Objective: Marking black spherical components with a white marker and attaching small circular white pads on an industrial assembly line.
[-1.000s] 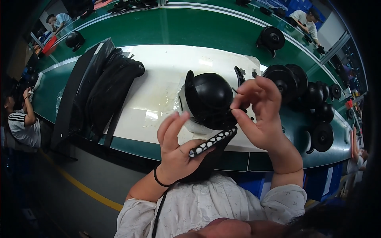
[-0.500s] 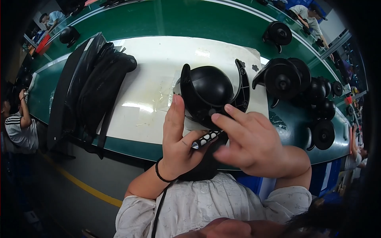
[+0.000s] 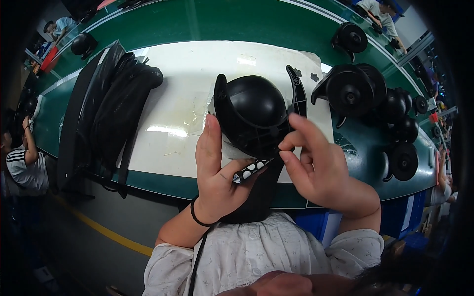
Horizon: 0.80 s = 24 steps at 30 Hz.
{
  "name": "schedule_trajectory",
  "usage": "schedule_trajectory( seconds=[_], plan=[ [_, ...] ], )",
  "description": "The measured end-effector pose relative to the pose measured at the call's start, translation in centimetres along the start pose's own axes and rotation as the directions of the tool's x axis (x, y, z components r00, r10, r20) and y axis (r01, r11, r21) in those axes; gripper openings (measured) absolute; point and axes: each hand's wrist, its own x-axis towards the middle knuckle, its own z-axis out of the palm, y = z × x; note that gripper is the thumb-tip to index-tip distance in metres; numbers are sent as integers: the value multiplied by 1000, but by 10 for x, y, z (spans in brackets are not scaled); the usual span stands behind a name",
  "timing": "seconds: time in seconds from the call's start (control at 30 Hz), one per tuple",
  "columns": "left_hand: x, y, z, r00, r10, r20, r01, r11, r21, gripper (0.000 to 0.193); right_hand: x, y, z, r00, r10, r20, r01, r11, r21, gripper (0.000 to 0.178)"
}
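Observation:
A glossy black dome-shaped housing (image 3: 256, 101) with two curved black arms stands in front of me on the white sheet. My left hand (image 3: 213, 170) holds a black strip with white oval spots (image 3: 249, 171) under its thumb, while its straight fingers rest along the housing's left side. My right hand (image 3: 321, 160) is by the housing's lower right edge, index finger and thumb drawn together in a pinch. Whatever may be between those fingertips is too small to make out.
Long black padded pieces and mesh fabric (image 3: 118, 108) lie piled at the left. Several similar black housings (image 3: 350, 93) stand at the right on the green table (image 3: 168, 24). Two small dark flower-shaped pieces (image 3: 314, 77) lie near the white sheet's (image 3: 173, 64) far right corner. Other people work farther off.
My right hand has drawn back from the housing's front, and its spread fingers have come together in a pinch. My left hand still holds the spotted strip. The view has shifted slightly.

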Motion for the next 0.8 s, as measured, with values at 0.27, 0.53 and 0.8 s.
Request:
schedule_trajectory(
  seconds=[0.27, 0.53, 0.8],
  plan=[
    [-2, -3, 3, 1000, -8, -30, 7, 999, -39, 20, -17, -3, -6, 964, -250, -92, 217, 938, -272, 47],
    [-3, -3, 3, 999, -34, -16, 32, 995, -94, 19, 8, 36, -24, 989, -12, -147, 14, 1000, 11, 11],
    [-5, -6, 5, 998, -65, -6, 64, 988, -142, 19, 6, 41, -11, 939, -190, -287, 93, 943, -319, 10]
  ],
)
